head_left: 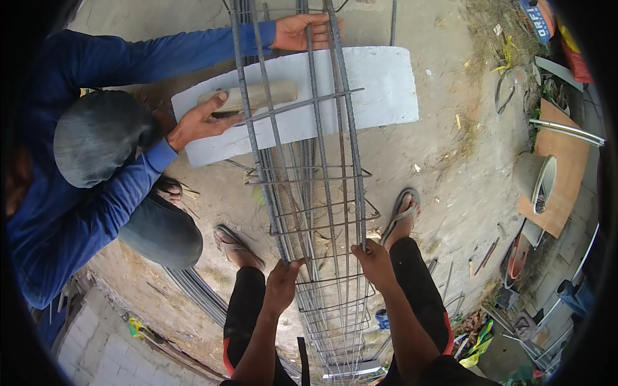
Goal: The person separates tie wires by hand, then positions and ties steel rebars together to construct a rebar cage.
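A long cage of steel rebar (pixel 358 186), with thin wire stirrups, runs away from me between my feet. My left hand (pixel 281 286) is closed around its left-hand bar, near a stirrup. On the opposite side, my right hand (pixel 375 262) grips the right-hand bar, slightly farther up. Beyond my hands, a short loose-looking rod (pixel 315 101) lies slantwise across the cage. Under that part is a pale flat board (pixel 386 83) with a tan block (pixel 283 92) on it.
A co-worker in a blue sleeve (pixel 167 55) crouches at left, one hand (pixel 205 121) by the block, the other hand (pixel 299 32) at the far bars. More bars (pixel 199 289) lie on the ground at left. A bucket (pixel 544 183) and plywood (pixel 563 154) are at right.
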The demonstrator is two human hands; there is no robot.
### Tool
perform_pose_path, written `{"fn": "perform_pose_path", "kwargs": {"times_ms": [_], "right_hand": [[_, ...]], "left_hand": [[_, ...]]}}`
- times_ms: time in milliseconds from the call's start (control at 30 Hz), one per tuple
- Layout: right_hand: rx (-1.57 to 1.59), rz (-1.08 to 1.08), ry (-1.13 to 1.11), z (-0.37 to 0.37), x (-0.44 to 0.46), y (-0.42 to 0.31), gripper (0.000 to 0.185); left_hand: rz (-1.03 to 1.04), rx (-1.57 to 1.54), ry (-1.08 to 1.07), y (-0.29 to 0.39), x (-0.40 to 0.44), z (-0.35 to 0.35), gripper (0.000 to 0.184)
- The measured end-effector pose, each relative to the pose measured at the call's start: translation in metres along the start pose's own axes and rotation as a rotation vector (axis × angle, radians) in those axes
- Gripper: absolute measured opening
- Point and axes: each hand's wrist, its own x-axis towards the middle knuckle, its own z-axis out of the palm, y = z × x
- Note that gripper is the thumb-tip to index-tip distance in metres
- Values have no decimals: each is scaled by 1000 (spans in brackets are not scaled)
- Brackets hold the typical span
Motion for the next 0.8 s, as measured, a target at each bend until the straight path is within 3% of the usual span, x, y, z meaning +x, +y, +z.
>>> {"fn": "perform_pose_path", "kwargs": {"times_ms": [800], "right_hand": [[28,-47,-16,13,1,8,39]], "left_hand": [[2,52,58,-3,-2,-10,45]]}}
